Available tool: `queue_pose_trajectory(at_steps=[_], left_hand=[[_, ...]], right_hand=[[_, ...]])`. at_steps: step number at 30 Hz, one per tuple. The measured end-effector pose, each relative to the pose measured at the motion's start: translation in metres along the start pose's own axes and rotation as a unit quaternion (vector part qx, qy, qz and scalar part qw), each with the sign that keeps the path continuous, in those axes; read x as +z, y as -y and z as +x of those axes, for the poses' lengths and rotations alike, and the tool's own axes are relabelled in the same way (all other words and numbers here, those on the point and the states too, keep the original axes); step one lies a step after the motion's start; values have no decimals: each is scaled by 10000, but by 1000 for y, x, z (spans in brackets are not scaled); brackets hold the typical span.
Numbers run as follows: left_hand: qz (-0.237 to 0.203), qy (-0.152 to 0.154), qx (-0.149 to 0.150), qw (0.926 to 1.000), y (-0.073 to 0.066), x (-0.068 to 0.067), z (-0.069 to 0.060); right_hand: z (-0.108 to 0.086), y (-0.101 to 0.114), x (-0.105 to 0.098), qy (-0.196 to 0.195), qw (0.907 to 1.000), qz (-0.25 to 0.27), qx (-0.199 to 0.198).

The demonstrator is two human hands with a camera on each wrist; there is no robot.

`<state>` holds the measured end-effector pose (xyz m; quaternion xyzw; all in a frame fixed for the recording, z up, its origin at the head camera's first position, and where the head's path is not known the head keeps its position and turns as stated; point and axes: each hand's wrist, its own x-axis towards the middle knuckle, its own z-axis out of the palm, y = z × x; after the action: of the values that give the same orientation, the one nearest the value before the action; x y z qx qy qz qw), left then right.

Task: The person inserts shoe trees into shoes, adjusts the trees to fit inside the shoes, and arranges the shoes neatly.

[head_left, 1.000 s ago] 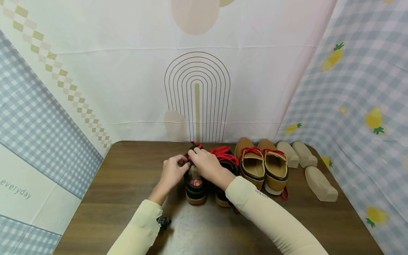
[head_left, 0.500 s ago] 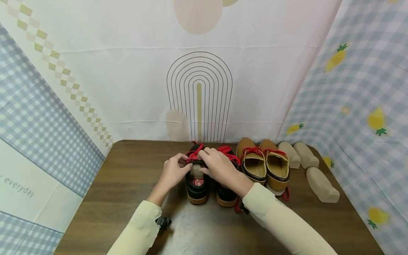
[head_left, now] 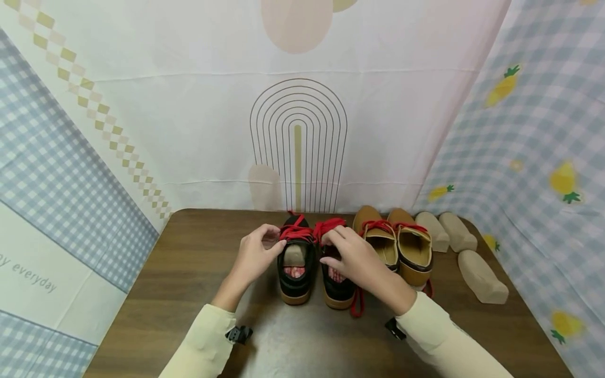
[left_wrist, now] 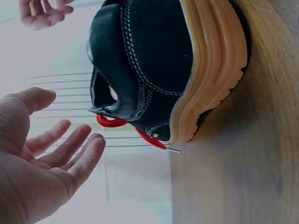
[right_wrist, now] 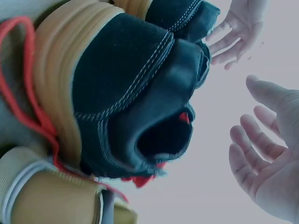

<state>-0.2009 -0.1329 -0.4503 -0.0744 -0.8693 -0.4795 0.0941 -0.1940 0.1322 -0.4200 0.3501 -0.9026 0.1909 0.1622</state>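
Observation:
A black shoe with red laces stands mid-table at the back, heel toward me. Inside its mouth sits a beige foot-shaped block, above a pink patterned insole. My left hand hovers at this shoe's left side, fingers loosely bent and holding nothing; the left wrist view shows a gap between the fingers and the shoe. Over the matching black shoe on the right hangs my right hand, partly covering it. The right wrist view shows those fingers relaxed and apart from the shoe.
Two tan shoes with red laces stand close on the right. Beyond them lie several loose beige blocks near the table's right edge. A red lace loop trails on the wooden table. Patterned cloth hangs behind.
My right hand has left the left black shoe's laces and moved right, over the other black shoe. The left hand has stayed beside the left shoe; its laces and block now show.

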Motion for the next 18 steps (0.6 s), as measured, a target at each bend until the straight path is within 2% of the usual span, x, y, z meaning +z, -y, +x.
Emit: queue_pose_trajectory(at_steps=[5, 12, 18], left_hand=[[-164, -34, 172, 9997, -6, 0, -3], [-141, -44, 479, 9987, -17, 5, -7], [-183, -84, 642, 9977, -29, 9, -9]], right_hand=[[-19, -8, -10, -252, 9997, -44, -56], [-45, -23, -20, -670, 9975, -141, -191], [-67, -37, -32, -940, 9955, -133, -19]])
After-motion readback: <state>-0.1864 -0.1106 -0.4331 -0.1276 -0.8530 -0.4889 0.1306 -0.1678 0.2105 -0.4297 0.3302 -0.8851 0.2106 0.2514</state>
